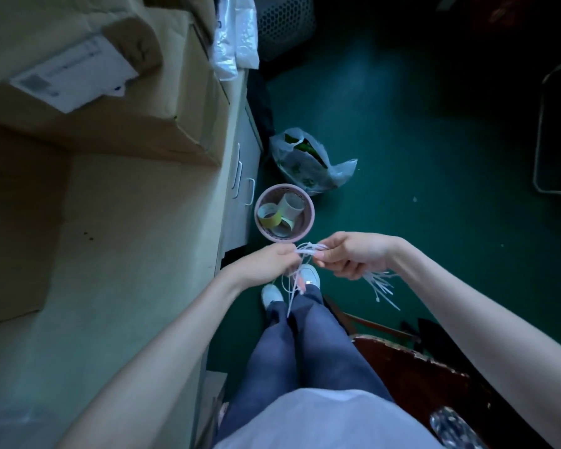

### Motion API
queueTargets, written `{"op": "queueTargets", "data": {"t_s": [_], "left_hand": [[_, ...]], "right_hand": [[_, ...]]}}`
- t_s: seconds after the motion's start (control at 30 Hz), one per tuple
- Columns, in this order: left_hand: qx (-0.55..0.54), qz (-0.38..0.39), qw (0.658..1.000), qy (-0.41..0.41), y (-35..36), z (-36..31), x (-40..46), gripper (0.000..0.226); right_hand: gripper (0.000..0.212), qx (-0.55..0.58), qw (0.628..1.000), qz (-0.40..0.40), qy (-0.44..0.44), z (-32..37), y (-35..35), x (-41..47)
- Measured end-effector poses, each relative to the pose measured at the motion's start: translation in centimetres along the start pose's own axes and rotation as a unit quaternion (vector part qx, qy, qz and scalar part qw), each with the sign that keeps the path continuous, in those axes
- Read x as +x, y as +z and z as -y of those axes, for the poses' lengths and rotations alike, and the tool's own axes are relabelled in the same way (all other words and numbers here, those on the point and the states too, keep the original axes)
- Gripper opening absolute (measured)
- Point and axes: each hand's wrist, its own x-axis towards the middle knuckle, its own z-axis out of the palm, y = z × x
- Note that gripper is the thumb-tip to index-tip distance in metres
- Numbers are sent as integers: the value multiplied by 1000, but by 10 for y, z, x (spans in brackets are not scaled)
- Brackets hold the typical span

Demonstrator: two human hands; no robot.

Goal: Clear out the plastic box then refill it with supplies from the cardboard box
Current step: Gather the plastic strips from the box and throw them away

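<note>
Both my hands are held over the green floor, above my shoes. My left hand (pixel 269 262) pinches a few white cable ties (pixel 292 286) that hang down from it. My right hand (pixel 350 254) grips a bundle of white cable ties (pixel 381 286), whose ends stick out below my wrist; its fingertips also pinch the tie ends between the two hands. The cardboard box (pixel 88 85) with a white label stands on the desk at the upper left. A corner of a clear plastic box (pixel 10 422) shows at the bottom left, blurred.
A pink basket (pixel 259 218) holding tape rolls stands on the floor beside the desk drawers (pixel 243 170). A plastic bag (pixel 311 163) lies behind it. A dark red chair (pixel 412 374) is at my right, a flat cardboard sheet (pixel 17 228) lies on the desk (pixel 127 254).
</note>
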Motion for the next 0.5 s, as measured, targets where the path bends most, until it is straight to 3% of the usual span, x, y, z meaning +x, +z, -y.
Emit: {"op": "queueTargets", "data": {"t_s": [0.1, 0.27, 0.37, 0.5], "left_hand": [[-107, 38, 993, -39, 5, 3, 20, 13], [-308, 44, 941, -136, 8, 24, 59, 14], [-322, 87, 921, -203, 7, 54, 95, 23], [-296, 46, 928, -222, 12, 95, 149, 26]], "right_hand": [[28, -39, 998, -45, 18, -8, -16, 18], [26, -110, 986, -121, 41, -30, -42, 56], [28, -199, 966, -158, 40, -46, -58, 86], [34, -307, 931, -195, 3, -65, -81, 128]]}}
